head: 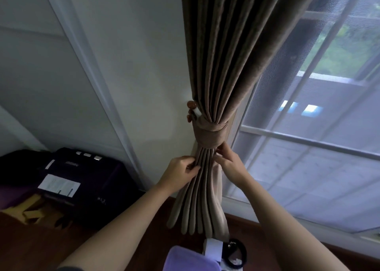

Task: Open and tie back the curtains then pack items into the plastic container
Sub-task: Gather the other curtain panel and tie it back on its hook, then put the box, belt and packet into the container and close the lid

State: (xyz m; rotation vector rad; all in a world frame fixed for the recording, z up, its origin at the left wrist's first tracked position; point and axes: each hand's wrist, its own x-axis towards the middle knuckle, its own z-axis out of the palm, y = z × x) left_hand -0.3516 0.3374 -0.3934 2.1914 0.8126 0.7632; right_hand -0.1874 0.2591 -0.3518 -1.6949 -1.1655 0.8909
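Brown curtain (pixel 224 55) hangs centre frame, already bunched & cinched by a matching fabric tieback (pixel 211 133), which loops over a wooden knob hook (pixel 191 104) on the wall (pixel 144 65) just left of it. Both hands sit right under the tieback. Left hand (pixel 181 169) pinches the outer pleats on the left betw thumb & fingers. Right hand (pixel 230 163) pinches a fold on the right, fingertips touching the tieback's lower edge. Looks like pleat tidying, so tie-back step prob nearly done on this side; packing not begun. Plastic container: can't pick it out w/ certainty. Only a purple thing (pixel 191 258) & a black ring-shaped item (pixel 236 252) show at the bottom edge, near the wood floor (pixel 242 221).

Risks: tugging pleats down too hard could drag the tieback off the knob hook, since it seems only looped there, & the bundle would fall loose. Uneven pull L vs R could skew folds or slip fabric out from under the tieback. Stepping back w/o looking may hit the stuff at the bottom edge
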